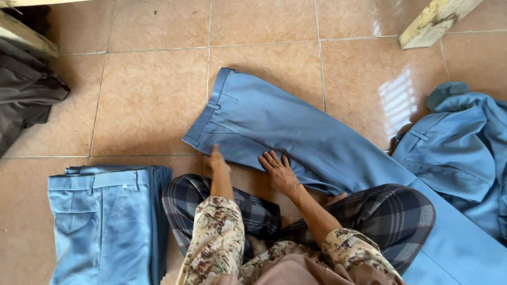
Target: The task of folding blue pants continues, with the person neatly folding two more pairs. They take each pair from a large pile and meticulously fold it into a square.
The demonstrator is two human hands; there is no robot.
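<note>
Blue cotton trousers (296,132) were laid waistband at 11, legs toward 4; left hand (217,160) and right hand (279,171) were pressed flat, nothing gripped.

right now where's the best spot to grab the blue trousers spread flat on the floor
Probably the waistband of the blue trousers, from the near left side. It is a stiff, doubled edge with belt loops, lying flat and uncovered just beyond the left hand. The right hand already presses the seat flat.
</note>
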